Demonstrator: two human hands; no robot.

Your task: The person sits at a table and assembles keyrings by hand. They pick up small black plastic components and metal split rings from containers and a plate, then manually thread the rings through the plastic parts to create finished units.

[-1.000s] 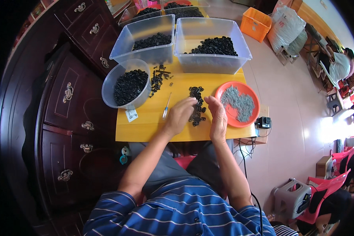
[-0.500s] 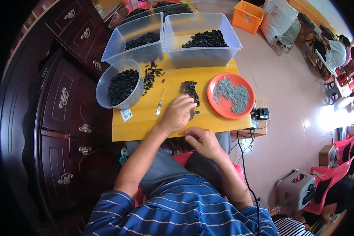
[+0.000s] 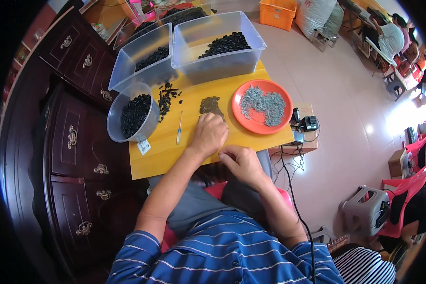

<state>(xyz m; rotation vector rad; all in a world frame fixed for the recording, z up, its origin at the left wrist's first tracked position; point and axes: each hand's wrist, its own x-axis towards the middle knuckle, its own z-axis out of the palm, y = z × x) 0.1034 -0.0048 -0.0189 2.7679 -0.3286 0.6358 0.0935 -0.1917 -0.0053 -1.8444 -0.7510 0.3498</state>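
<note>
My left hand [image 3: 210, 134] rests at the near edge of a small pile of dark flat parts [image 3: 210, 105] on the yellow tabletop, back upward. Its fingers are curled under, and whatever they hold is hidden. Close by on the right, at the table's front edge, my right hand [image 3: 242, 163] is closed with thumb and forefinger together. I cannot make out anything between them. An orange-red plate [image 3: 236, 115] of small grey metal pieces [image 3: 263, 105] stands right of the pile. Left of my left hand lies a thin screwdriver [image 3: 179, 135] with a blue and clear handle.
A round clear tub [image 3: 112, 120] of black parts stands at the table's left. Two clear bins [image 3: 217, 68] with black parts stand at the back. More loose black pieces [image 3: 164, 102] lie beside the tub. Dark drawers rise on the left; a cable [image 3: 288, 182] hangs at right.
The whole view has shifted, so the table sits further left and tilted. My left fingers, stretched across the pile before, are now curled at its near edge. My right hand stays closed nearby.
</note>
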